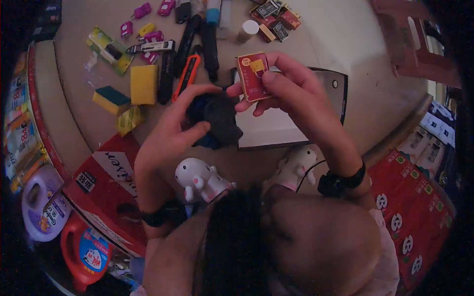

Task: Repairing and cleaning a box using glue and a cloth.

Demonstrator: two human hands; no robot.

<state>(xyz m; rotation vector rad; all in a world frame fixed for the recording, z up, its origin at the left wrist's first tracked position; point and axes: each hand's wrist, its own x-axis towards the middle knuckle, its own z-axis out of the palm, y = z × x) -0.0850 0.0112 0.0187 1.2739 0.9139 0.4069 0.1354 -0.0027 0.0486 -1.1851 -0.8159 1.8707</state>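
Observation:
My right hand (301, 91) pinches a small red box (253, 81) with a yellow padlock picture on its front, thumb across its face. Close by on the left, my left hand (170, 128) curls around a dark, soft-looking bundle (219, 118), black with some deep blue; its exact kind is hard to make out. The fingertips of my right hand come near the bundle's upper right side. Below both hands lies a white flat panel (276, 130) with a black border, partly covered by the bundle and my right arm.
An orange-framed cutter (187, 74), long black packets, yellow sponges (144, 85) and pink plugs (141, 11) lie at the far left. Several small boxes (281, 32) and a white-lidded jar (248, 30) stand far off. Red cartons (410, 212) flank me; detergent bottles (44, 207) stand left.

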